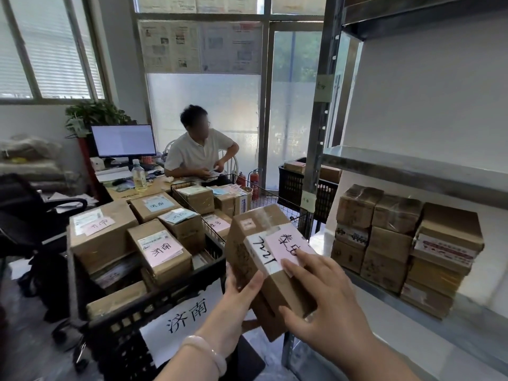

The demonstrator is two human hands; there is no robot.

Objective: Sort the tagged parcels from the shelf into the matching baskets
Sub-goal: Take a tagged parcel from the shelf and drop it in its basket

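Parcel (255,218) is up in the air between the shelf (412,166) and the black basket (121,325) signed 济南. Left hand (239,298) is wrapped round its lower side and right hand (327,298) is clamped over the top, fingertips on the pink tag (286,247). It's tilted toward the camera, I'd guess so the tag can be read. The writing doesn't look like 济南 to me, so maybe it belongs in the wire basket (211,232) behind.

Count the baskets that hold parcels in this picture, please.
3. One black basket with a white sign is nearest; a wire basket stands behind it; a second black basket sits beyond the shelf post. Others may be hidden.
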